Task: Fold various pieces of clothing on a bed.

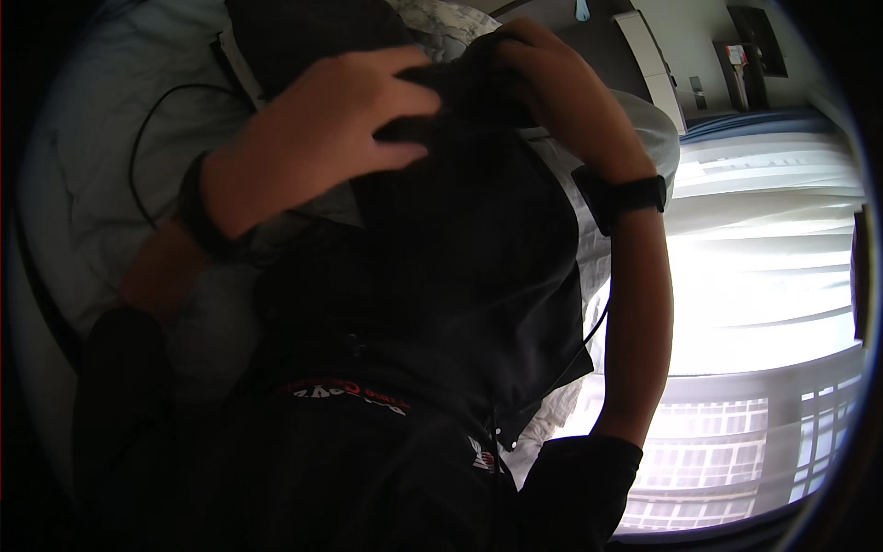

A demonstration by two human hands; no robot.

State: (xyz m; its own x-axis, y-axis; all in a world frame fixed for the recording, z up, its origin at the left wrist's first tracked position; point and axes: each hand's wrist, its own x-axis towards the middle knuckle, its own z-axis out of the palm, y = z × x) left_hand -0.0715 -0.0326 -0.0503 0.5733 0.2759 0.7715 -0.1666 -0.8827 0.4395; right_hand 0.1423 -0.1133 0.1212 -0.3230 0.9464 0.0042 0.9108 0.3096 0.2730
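My left hand (317,117), slightly blurred and with a dark band at its wrist, is over black cloth at upper centre. Its fingers are spread, the thumb apart from them. At upper right my right hand (552,90) curls its fingers around a bunched part of the black cloth (476,83); a black watch or band is on that wrist. The fingertips are partly hidden in the dark folds. More black fabric (469,207) extends below the hands towards my body, where its edges merge with my black printed shirt (345,455).
Grey bedding (90,159) lies at the left, with a thin black cable (134,145) looping over it. Another dark fabric piece (310,27) is at the top. A white drawer-like unit (652,69) stands at upper right, above a bright window with sheer curtains (759,297).
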